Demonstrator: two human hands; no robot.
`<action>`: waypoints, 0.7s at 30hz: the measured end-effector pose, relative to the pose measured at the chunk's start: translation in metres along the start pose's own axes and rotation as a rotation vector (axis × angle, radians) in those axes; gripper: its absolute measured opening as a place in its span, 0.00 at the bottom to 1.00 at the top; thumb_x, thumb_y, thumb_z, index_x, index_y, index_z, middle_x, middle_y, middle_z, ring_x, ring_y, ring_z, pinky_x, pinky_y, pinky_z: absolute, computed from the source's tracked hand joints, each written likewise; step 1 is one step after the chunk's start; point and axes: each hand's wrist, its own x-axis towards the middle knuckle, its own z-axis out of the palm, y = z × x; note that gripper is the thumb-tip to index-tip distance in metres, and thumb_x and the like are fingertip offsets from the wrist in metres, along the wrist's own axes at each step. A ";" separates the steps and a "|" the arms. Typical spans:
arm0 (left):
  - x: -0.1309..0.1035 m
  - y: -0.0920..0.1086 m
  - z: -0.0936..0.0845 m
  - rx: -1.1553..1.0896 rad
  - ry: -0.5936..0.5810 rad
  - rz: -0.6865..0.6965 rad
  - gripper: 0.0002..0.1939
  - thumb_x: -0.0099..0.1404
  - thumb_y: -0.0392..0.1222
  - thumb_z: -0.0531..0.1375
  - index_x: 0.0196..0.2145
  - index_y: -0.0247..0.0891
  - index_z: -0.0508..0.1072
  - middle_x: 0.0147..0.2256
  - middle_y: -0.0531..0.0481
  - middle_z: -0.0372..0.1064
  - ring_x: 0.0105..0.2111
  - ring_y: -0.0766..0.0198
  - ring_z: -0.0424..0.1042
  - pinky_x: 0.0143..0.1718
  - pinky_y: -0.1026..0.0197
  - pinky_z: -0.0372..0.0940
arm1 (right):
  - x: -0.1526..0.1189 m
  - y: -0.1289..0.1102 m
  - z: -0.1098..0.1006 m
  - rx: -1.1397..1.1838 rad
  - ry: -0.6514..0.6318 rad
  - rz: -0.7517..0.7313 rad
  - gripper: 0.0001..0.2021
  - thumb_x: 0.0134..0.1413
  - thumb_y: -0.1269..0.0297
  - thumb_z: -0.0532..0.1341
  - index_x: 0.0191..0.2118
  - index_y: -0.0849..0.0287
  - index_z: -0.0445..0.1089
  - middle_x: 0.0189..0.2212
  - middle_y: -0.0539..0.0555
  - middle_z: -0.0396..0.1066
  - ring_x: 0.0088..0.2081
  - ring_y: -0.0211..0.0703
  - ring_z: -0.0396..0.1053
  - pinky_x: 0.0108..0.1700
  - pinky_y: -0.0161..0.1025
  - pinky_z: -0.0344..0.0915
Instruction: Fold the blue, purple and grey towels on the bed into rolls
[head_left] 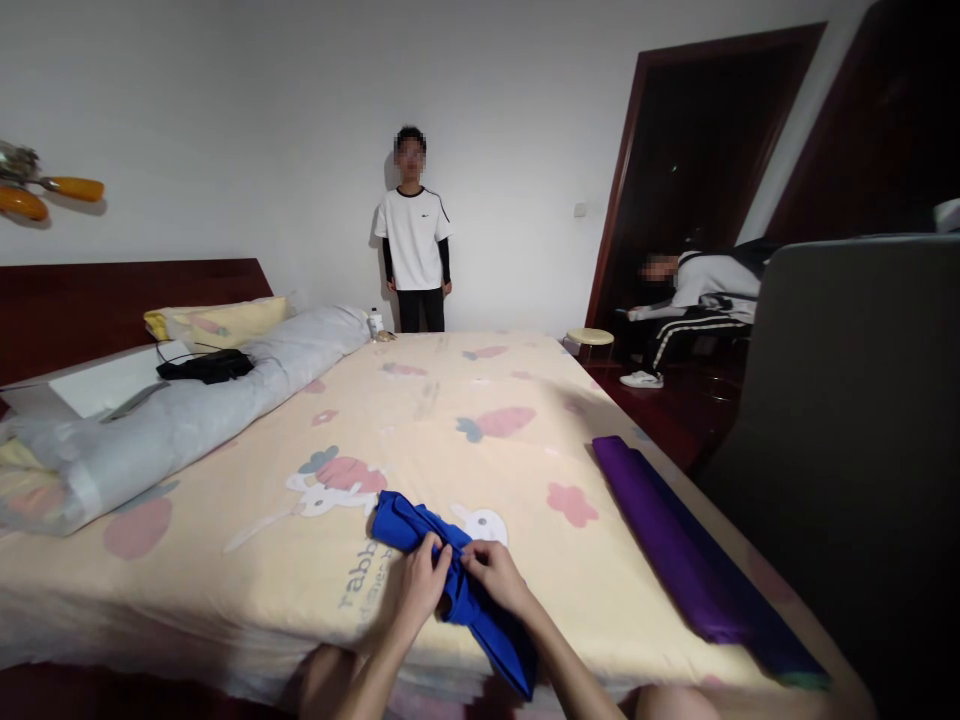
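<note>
A blue cloth lies bunched and folded lengthwise near the front edge of the bed, running from upper left to lower right. My left hand pinches its middle part, the fingers closed on the fabric. Close beside it on the right, my right hand also grips the cloth with thumb and fingers together. The two hands are a small gap apart. Under the cloth is a cream bedsheet with rabbit and carrot prints.
Purple folded fabric and a dark blue one lie at the bed's right side. A rolled grey quilt and a black item are at left. One person stands beyond the bed; another bends at right, near a stool.
</note>
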 end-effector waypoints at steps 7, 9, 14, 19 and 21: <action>0.017 0.004 -0.006 0.302 -0.041 -0.096 0.06 0.64 0.38 0.56 0.29 0.43 0.70 0.26 0.51 0.74 0.32 0.59 0.75 0.29 0.65 0.56 | 0.010 0.010 -0.011 0.161 0.266 0.087 0.15 0.43 0.49 0.58 0.21 0.56 0.61 0.16 0.45 0.56 0.22 0.35 0.54 0.25 0.35 0.54; 0.025 -0.002 -0.014 0.290 -0.005 -0.099 0.06 0.62 0.37 0.57 0.27 0.42 0.70 0.24 0.51 0.73 0.30 0.59 0.75 0.28 0.65 0.55 | 0.014 0.011 -0.026 0.200 0.366 0.098 0.16 0.44 0.47 0.57 0.23 0.56 0.62 0.17 0.45 0.57 0.22 0.36 0.55 0.26 0.35 0.55; 0.053 -0.017 -0.044 0.226 0.148 -0.078 0.08 0.63 0.37 0.54 0.26 0.42 0.68 0.25 0.55 0.71 0.29 0.64 0.71 0.33 0.67 0.57 | 0.013 0.011 -0.071 0.243 0.618 0.082 0.18 0.45 0.43 0.54 0.24 0.53 0.58 0.18 0.45 0.56 0.23 0.38 0.56 0.28 0.37 0.58; 0.051 -0.025 -0.058 0.153 0.261 -0.089 0.14 0.67 0.39 0.47 0.31 0.40 0.70 0.30 0.51 0.73 0.32 0.64 0.69 0.37 0.66 0.61 | -0.015 0.013 -0.080 0.179 0.715 0.078 0.15 0.50 0.47 0.52 0.28 0.54 0.61 0.20 0.46 0.60 0.25 0.40 0.60 0.32 0.38 0.61; 0.034 -0.032 -0.056 0.131 0.216 -0.101 0.12 0.66 0.40 0.49 0.28 0.40 0.69 0.28 0.51 0.73 0.31 0.64 0.70 0.36 0.66 0.62 | -0.034 0.020 -0.078 0.116 0.674 0.111 0.14 0.48 0.49 0.53 0.25 0.54 0.61 0.18 0.46 0.60 0.24 0.41 0.60 0.29 0.38 0.59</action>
